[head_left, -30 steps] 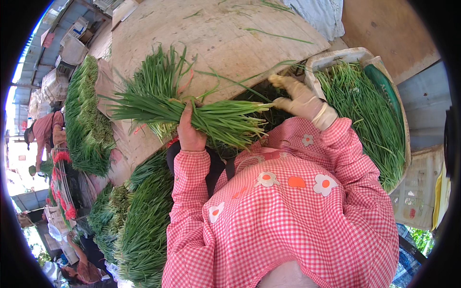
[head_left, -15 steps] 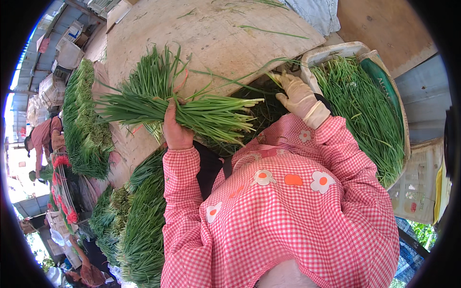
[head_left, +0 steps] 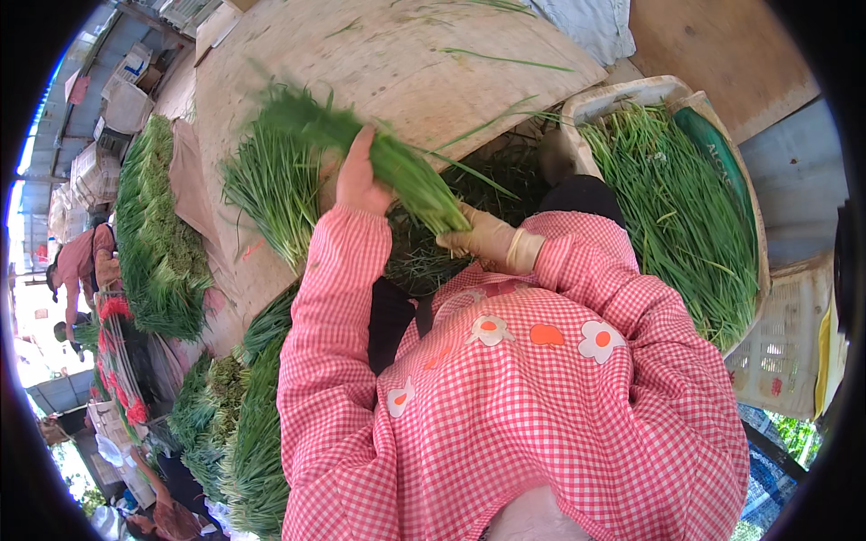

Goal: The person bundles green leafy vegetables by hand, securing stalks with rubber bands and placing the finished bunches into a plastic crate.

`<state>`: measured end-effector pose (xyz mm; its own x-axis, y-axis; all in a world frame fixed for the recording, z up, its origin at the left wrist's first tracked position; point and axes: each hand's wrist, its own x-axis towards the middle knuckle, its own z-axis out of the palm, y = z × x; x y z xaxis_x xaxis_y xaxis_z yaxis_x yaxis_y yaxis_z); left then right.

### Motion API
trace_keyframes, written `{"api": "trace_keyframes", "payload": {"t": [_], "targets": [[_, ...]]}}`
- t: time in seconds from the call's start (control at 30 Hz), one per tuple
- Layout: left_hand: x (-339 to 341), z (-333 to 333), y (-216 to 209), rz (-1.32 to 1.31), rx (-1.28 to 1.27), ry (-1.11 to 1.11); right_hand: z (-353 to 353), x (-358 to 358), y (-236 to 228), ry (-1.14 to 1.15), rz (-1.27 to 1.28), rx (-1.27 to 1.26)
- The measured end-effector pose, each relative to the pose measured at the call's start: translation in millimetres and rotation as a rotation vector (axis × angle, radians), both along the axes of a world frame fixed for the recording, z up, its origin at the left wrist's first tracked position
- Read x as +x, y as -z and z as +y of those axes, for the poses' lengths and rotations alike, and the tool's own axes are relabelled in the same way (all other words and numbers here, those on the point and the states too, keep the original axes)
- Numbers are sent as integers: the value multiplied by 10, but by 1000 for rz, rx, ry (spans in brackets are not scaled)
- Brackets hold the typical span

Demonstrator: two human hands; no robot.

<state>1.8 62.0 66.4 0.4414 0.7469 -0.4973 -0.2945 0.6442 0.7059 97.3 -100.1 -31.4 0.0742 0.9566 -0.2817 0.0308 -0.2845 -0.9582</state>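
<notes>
My left hand (head_left: pixel 363 176), bare, is closed around the middle of a bunch of Chinese chives (head_left: pixel 410 174), held tilted over the board's near edge. Its leafy tips, smeared by motion, point to the upper left. In a pale glove, my right hand (head_left: pixel 483 239) is closed at the bunch's lower stem ends; its fingertips are partly hidden. Another chive bunch (head_left: pixel 275 185) lies on the wooden board (head_left: pixel 433 54), just left of my left hand.
To the right stands a white crate (head_left: pixel 622 99) full of chives. Heaped chives (head_left: pixel 158 234) lie at the left, with more piled chives (head_left: pixel 257 433) beside my left arm. Loose green leaves (head_left: pixel 505 180) lie in the dark gap below the board. At the far left, a person (head_left: pixel 77 261) bends over.
The held bunch has swung from nearly level to a slant, stems toward me. My right hand has come in from the crate's edge to the stem ends.
</notes>
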Motion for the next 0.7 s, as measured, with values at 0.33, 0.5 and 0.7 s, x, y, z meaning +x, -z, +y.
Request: {"api": "trace_keyframes", "payload": {"t": [0.33,0.5,0.7], "targets": [[-321,-421,195,240,793,46,17,271,-70,137,685,-425],[-735,-887,919,313,463,60,-120,257,-89,129,638,-313],[-460,-742,1156,89,93,350,-91,236,40,-66,341,-58]]}}
